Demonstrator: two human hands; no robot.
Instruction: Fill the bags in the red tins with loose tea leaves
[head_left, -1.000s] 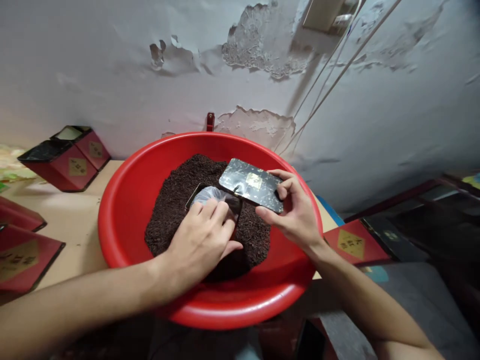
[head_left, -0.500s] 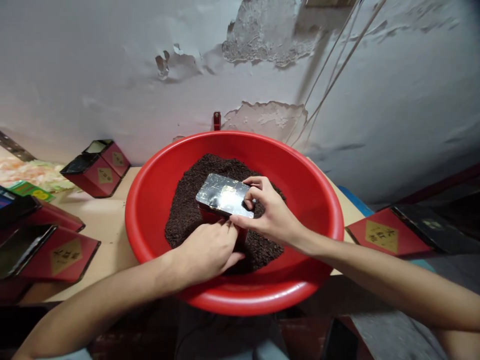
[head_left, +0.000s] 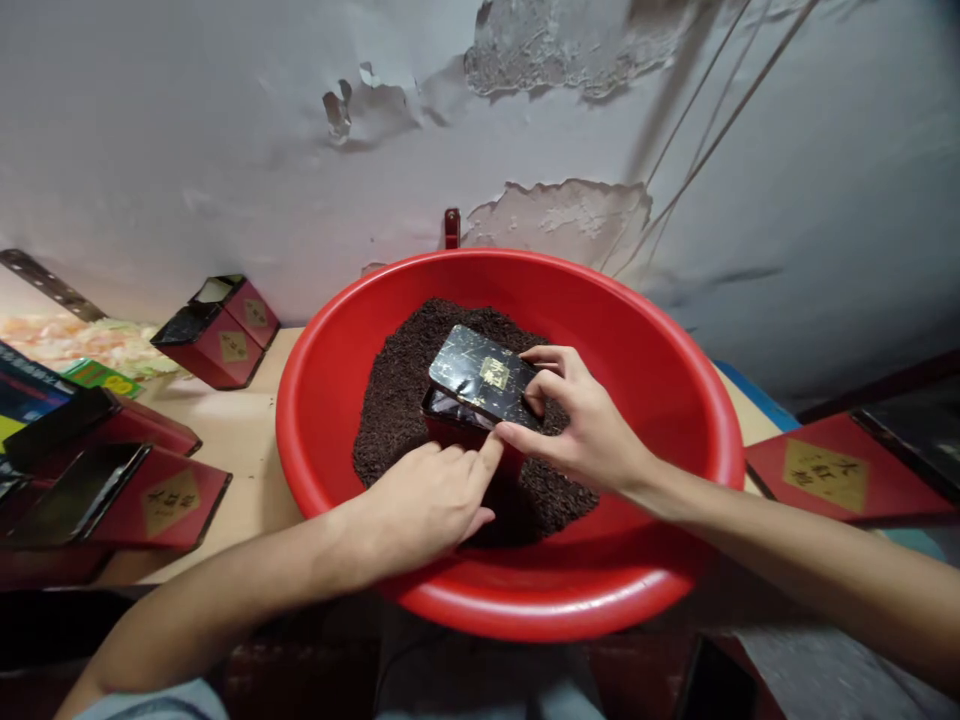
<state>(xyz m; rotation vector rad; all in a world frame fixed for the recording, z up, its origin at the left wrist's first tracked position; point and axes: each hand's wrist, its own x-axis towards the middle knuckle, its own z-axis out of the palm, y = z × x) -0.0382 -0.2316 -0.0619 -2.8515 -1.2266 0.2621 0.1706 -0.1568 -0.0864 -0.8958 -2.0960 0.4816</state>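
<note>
A red tin (head_left: 444,428) with a black rim stands over dark loose grains, perhaps tea leaves (head_left: 401,400), in a large red basin (head_left: 319,440). My left hand (head_left: 427,500) is wrapped against the tin's near side, its fingertips partly hidden. My right hand (head_left: 577,420) pinches the right end of the black lid (head_left: 476,372), which has a gold label and worn marks. The lid is tilted over the tin, raised along its left and near edge. Through that gap something pale shows inside the tin.
Two open red tins (head_left: 225,345) stand at the back left, and several more tins (head_left: 161,500) lie at the left. Another tin (head_left: 832,470) lies right of the basin. Behind the table (head_left: 251,410) rises a peeling wall (head_left: 225,150) with cords.
The lid's left side has lifted off the tin's rim, so a gap now shows. The whole view has shifted slightly. Both hands stay at the tin.
</note>
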